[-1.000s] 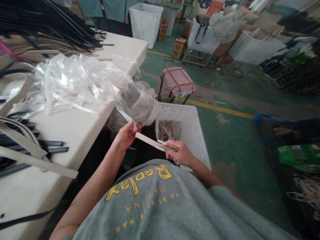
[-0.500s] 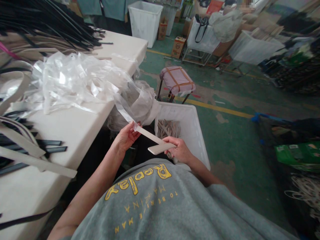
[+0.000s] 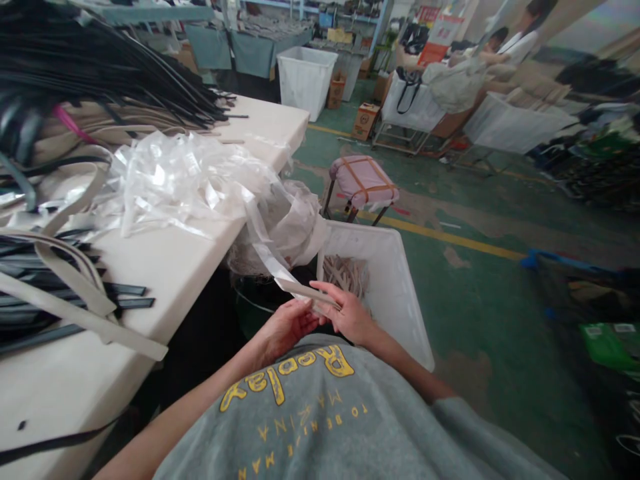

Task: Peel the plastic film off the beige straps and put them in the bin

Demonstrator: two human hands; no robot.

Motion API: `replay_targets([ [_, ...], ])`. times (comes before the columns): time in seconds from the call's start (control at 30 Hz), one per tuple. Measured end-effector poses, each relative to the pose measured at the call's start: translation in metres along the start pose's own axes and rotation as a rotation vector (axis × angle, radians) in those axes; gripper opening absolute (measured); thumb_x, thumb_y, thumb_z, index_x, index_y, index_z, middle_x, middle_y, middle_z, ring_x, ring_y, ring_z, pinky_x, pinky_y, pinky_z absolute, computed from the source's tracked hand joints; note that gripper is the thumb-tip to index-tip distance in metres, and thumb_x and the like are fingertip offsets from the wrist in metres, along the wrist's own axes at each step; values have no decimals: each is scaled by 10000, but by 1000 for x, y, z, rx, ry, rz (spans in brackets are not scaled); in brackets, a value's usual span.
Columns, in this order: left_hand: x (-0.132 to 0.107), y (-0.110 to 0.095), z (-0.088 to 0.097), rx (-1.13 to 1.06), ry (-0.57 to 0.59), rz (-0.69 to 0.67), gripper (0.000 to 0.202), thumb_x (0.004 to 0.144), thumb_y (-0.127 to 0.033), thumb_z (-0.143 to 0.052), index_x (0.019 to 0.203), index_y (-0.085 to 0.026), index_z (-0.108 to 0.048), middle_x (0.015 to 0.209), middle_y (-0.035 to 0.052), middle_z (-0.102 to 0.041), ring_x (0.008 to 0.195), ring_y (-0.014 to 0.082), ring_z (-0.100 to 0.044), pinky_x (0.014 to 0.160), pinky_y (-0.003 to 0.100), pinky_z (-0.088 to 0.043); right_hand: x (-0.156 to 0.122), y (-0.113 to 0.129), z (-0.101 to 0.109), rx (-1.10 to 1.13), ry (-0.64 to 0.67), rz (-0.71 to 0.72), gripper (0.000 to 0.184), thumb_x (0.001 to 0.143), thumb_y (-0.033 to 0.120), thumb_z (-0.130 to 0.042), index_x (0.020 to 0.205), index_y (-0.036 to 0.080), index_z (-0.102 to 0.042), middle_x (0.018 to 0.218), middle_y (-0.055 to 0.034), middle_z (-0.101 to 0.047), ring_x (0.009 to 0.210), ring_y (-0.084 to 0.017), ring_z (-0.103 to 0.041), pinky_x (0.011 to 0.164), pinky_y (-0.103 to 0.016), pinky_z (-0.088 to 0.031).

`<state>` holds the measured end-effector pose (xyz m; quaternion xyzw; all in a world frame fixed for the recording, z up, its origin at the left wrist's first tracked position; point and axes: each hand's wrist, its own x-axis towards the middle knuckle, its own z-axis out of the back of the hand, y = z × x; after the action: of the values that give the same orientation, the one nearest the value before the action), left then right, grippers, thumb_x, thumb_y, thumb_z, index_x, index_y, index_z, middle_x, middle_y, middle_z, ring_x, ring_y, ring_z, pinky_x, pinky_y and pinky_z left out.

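In front of my shirt, my right hand [image 3: 353, 319] is closed on a beige strap [image 3: 300, 288], whose free end points left. My left hand [image 3: 290, 325] is right beside it, fingers pinched where a clear plastic strip [image 3: 267, 253] runs down to the strap; its fingertips are partly hidden. The plastic strip trails up to a heap of crumpled clear film [image 3: 185, 177] on the white table. Just beyond my hands, a white bin [image 3: 400, 293] holds several short beige strap pieces [image 3: 345, 272].
Black straps [image 3: 125, 67] are piled on the table [image 3: 200, 267], with more beige straps [image 3: 80, 313] lying near its edge. A cloudy plastic bag [image 3: 295, 227] hangs beside it. Beyond the bin stands a stool with a pink cushion [image 3: 365, 180]. Two people are in the background.
My hands have come together: the left has moved right and down to the right hand, and more plastic strip now stretches from the heap. The view has tilted up slightly.
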<state>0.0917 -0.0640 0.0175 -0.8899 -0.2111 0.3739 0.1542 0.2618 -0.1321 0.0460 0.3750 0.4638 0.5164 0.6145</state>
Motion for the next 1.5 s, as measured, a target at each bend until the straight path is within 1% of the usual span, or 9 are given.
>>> replay_targets([
  [0.23, -13, -7, -5, -47, -78, -130, 133, 778, -164, -799, 862, -144, -698, 799, 44, -733, 694, 126, -691, 704, 225, -573, -25, 9, 28, -18, 126, 18, 532, 932, 250, -544, 1460, 219, -482, 750, 14, -680, 490, -77, -522, 489, -192, -443],
  [0.43, -9, -4, -15, 28, 69, -132, 237, 682, -233, -867, 827, -130, -710, 780, 55, -723, 649, 148, -668, 681, 256, -553, -11, 15, 5, -123, -7, 157, 555, 874, 142, -496, 1425, 206, -524, 682, 41, -648, 482, -82, -508, 565, -216, -457],
  [0.63, -11, -20, -7, 24, -79, -272, 304, 645, -276, -910, 866, -161, -737, 810, 36, -731, 722, 148, -682, 733, 246, -558, -21, 10, 15, -30, 66, 150, 646, 824, 90, -454, 1451, 241, -484, 675, 61, -616, 469, -75, -499, 499, -187, -422],
  [0.83, -16, 5, -18, 141, 55, -138, 315, 586, -360, -918, 769, -157, -761, 730, 76, -727, 656, 196, -667, 665, 297, -532, -24, 9, 14, 12, 42, 152, 585, 876, 136, -481, 1452, 239, -484, 697, 44, -627, 473, -72, -494, 480, -185, -408],
  [1.03, -24, 10, -10, 236, 61, -288, 319, 555, -392, -944, 751, -187, -798, 755, 60, -737, 684, 184, -651, 682, 284, -511, -42, 1, 37, 14, 64, 125, 516, 912, 202, -540, 1425, 264, -532, 685, 43, -581, 513, -89, -500, 510, -207, -416],
  [1.13, -24, 16, -11, 307, 113, -264, 351, 520, -423, -951, 719, -173, -806, 751, 77, -744, 675, 197, -654, 667, 293, -514, -40, 3, 30, 18, 54, 166, 511, 929, 195, -529, 1435, 260, -525, 653, 47, -565, 508, -86, -484, 516, -204, -397],
  [1.27, -24, 14, -10, 297, -5, -301, 366, 538, -439, -937, 749, -166, -815, 724, 75, -751, 631, 184, -643, 647, 292, -515, -32, 6, 20, 69, 96, 165, 493, 931, 185, -511, 1418, 254, -542, 659, 52, -531, 501, -73, -481, 510, -188, -399],
  [1.4, -31, 10, 1, 257, -112, -458, 347, 551, -393, -938, 770, -157, -807, 765, 66, -763, 709, 184, -670, 719, 283, -528, -40, 4, 34, 144, 155, 124, 471, 937, 251, -545, 1407, 227, -554, 676, 41, -528, 545, -85, -510, 514, -188, -416],
  [1.5, -32, 14, 1, 252, -93, -341, 392, 532, -404, -940, 779, -134, -799, 733, 73, -753, 673, 194, -671, 678, 294, -529, -39, 7, 34, 100, 135, 122, 500, 904, 188, -572, 1401, 235, -564, 645, 54, -533, 509, -70, -466, 502, -180, -388],
])
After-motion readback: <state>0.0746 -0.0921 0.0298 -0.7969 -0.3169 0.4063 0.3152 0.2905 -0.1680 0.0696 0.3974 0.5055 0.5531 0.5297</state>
